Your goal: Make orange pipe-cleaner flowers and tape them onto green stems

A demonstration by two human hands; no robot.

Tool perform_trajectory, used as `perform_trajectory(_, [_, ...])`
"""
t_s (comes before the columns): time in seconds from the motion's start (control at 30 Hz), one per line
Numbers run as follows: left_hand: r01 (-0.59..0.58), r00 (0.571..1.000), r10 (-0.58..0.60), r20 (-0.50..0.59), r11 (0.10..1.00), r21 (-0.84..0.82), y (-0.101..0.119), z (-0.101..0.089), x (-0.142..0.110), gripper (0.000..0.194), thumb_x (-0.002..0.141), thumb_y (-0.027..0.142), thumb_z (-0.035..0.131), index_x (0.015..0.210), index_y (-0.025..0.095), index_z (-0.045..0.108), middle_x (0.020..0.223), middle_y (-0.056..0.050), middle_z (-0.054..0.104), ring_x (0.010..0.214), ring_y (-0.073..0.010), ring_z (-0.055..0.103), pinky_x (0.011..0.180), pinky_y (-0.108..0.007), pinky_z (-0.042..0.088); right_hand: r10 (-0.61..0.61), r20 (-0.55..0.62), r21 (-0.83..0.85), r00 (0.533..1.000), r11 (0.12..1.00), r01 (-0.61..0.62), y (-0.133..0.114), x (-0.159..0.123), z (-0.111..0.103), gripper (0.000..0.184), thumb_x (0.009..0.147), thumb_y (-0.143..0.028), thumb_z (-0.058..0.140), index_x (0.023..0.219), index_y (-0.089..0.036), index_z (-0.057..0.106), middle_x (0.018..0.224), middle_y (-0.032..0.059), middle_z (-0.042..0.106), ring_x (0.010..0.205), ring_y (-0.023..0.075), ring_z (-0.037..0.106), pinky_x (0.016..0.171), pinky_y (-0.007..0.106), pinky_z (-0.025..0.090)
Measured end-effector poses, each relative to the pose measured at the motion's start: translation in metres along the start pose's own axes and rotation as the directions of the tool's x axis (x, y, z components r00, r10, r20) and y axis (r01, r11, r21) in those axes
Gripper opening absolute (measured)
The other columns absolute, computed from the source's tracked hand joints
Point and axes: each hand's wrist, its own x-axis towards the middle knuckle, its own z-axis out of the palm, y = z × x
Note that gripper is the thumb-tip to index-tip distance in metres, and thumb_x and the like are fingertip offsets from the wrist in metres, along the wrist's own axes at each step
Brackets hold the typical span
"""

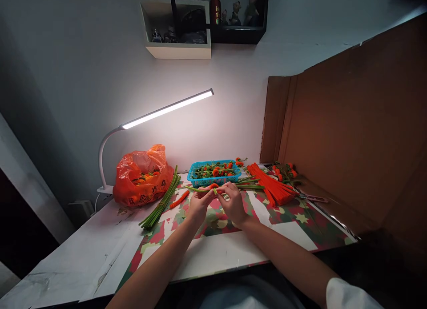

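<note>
My left hand (200, 203) and my right hand (232, 202) meet over the patterned mat (293, 215), both pinched on a green pipe cleaner stem (200, 190) with an orange piece (213, 186) wound on it. The stem lies sideways between the fingertips. Just behind my hands stands a blue basket (195, 179) holding several finished orange-and-green pieces. A loose orange pipe cleaner (179, 199) lies left of my left hand.
A bundle of green stems (162, 201) lies to the left, beside an orange plastic bag (142, 175). A bundle of orange pipe cleaners (271, 184) lies to the right. A lit desk lamp (167, 109) arches overhead. Brown cardboard (350, 131) walls the right side.
</note>
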Motion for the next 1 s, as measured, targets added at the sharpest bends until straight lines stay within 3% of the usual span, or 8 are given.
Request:
perform_trajectory(0.3, [-0.078, 0.996, 0.08, -0.038, 0.996, 0.03, -0.005, 0.0, 0.001, 0.028, 0.045, 0.021, 0.086, 0.062, 0.014, 0.063, 0.075, -0.004, 0.072, 0.075, -0.0198, 0.068, 0.075, -0.032, 0.053, -0.019, -0.024, -0.283, 1.0, 0.959, 0.012, 0.005, -0.003, 0.007, 0.012, 0.088, -0.021, 0.052, 0.082, -0.02, 0.063, 0.082, 0.0032, 0.06, 0.079, 0.0185, 0.05, 0.07, 0.03, 0.035])
perform_trajectory(0.6, [-0.166, 0.986, 0.169, -0.009, 0.977, 0.137, -0.002, 0.002, -0.003, 0.031, 0.05, 0.027, 0.085, 0.066, 0.015, 0.061, 0.076, -0.004, 0.072, 0.071, -0.0197, 0.068, 0.072, -0.036, 0.055, -0.049, 0.012, -0.382, 0.999, 0.923, 0.05, 0.011, -0.003, 0.007, 0.009, 0.088, -0.02, 0.051, 0.085, -0.019, 0.06, 0.086, 0.0041, 0.061, 0.081, 0.0188, 0.05, 0.071, 0.031, 0.031])
perform_trajectory(0.7, [-0.217, 0.975, 0.223, -0.004, 0.954, 0.207, -0.002, 0.004, -0.005, 0.03, 0.053, 0.029, 0.084, 0.067, 0.015, 0.06, 0.075, -0.004, 0.072, 0.074, -0.0209, 0.068, 0.072, -0.036, 0.056, 0.007, 0.021, -0.301, 1.0, 0.954, 0.0, 0.01, -0.003, 0.008, 0.01, 0.086, -0.018, 0.051, 0.081, -0.019, 0.059, 0.084, 0.0041, 0.06, 0.081, 0.0187, 0.05, 0.072, 0.031, 0.032])
perform_trajectory(0.8, [-0.271, 0.96, 0.279, 0.001, 0.932, 0.241, -0.002, 0.005, -0.007, 0.029, 0.056, 0.03, 0.082, 0.066, 0.016, 0.059, 0.078, -0.004, 0.072, 0.08, -0.0227, 0.069, 0.073, -0.037, 0.056, 0.193, -0.007, -0.018, 0.981, 0.981, -0.193, 0.007, -0.002, 0.013, 0.013, 0.085, -0.023, 0.051, 0.074, -0.019, 0.057, 0.081, 0.0037, 0.057, 0.077, 0.0172, 0.051, 0.068, 0.029, 0.035])
perform_trajectory(0.87, [-0.291, 0.955, 0.297, 0.011, 0.928, 0.231, -0.002, 0.006, -0.007, 0.028, 0.057, 0.03, 0.082, 0.065, 0.017, 0.058, 0.08, -0.004, 0.072, 0.084, -0.023, 0.069, 0.075, -0.036, 0.055, 0.368, 0.033, 0.238, 0.929, 0.9, -0.365, 0.004, 0.0, 0.017, 0.016, 0.082, -0.031, 0.054, 0.071, -0.019, 0.056, 0.077, 0.0025, 0.055, 0.07, 0.0154, 0.05, 0.063, 0.027, 0.037])
perform_trajectory(0.9, [-0.298, 0.954, 0.301, 0.022, 0.928, 0.223, -0.002, 0.007, -0.008, 0.027, 0.057, 0.029, 0.081, 0.065, 0.017, 0.058, 0.082, -0.004, 0.072, 0.085, -0.0229, 0.068, 0.076, -0.036, 0.055, 0.454, 0.088, 0.359, 0.887, 0.816, -0.453, 0.003, 0.002, 0.018, 0.019, 0.08, -0.035, 0.056, 0.071, -0.019, 0.055, 0.074, 0.0017, 0.054, 0.067, 0.0144, 0.049, 0.061, 0.026, 0.037])
perform_trajectory(1.0, [-0.309, 0.951, 0.305, 0.055, 0.928, 0.207, 0.0, 0.008, -0.009, 0.024, 0.059, 0.027, 0.08, 0.065, 0.018, 0.059, 0.086, -0.005, 0.072, 0.088, -0.0223, 0.068, 0.078, -0.036, 0.054, 0.612, 0.391, 0.572, 0.687, 0.423, -0.702, 0.002, 0.005, 0.015, 0.024, 0.071, -0.041, 0.064, 0.072, -0.019, 0.057, 0.067, -0.0016, 0.052, 0.06, 0.0111, 0.044, 0.056, 0.024, 0.033])
